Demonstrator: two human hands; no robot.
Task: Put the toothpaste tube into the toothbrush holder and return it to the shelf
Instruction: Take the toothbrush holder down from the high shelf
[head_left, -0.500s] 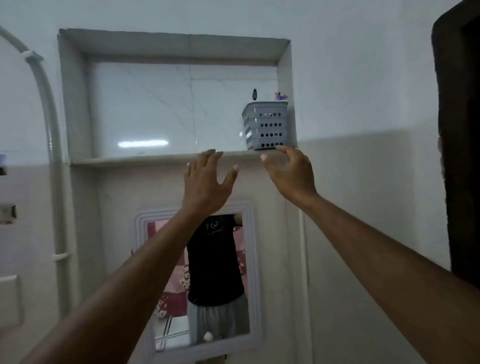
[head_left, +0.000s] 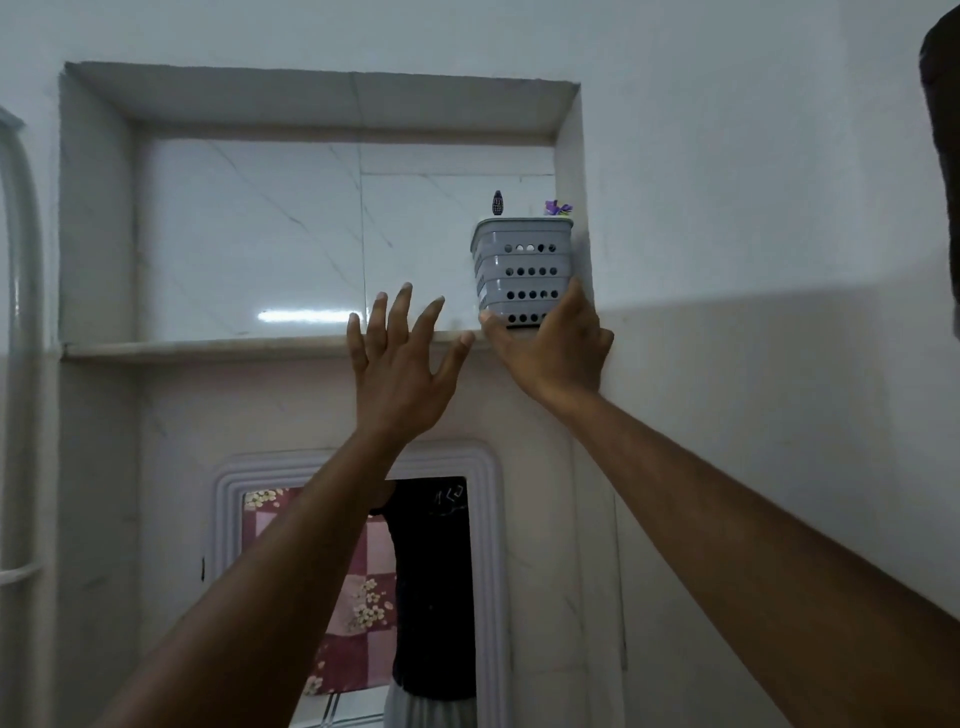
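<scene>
A grey perforated toothbrush holder (head_left: 524, 270) stands on the stone shelf (head_left: 208, 347), in the right corner of the wall niche. My right hand (head_left: 550, 348) clasps its base, thumb on the left side and forefinger up the right side. A dark brush head (head_left: 497, 202) and a purple item (head_left: 557, 208) poke out of the top. No toothpaste tube shows. My left hand (head_left: 400, 364) hovers just left of the holder in front of the shelf edge, fingers spread, holding nothing.
The niche's right wall (head_left: 569, 156) sits tight against the holder. A white-framed mirror (head_left: 358, 597) hangs below the shelf. A white pipe (head_left: 23, 312) runs down the left wall, and a dark door frame (head_left: 943, 156) is at the far right.
Both hands have risen toward the shelf. My right hand went from just under the holder to wrapping its base; my left hand's fingers now reach above the shelf edge.
</scene>
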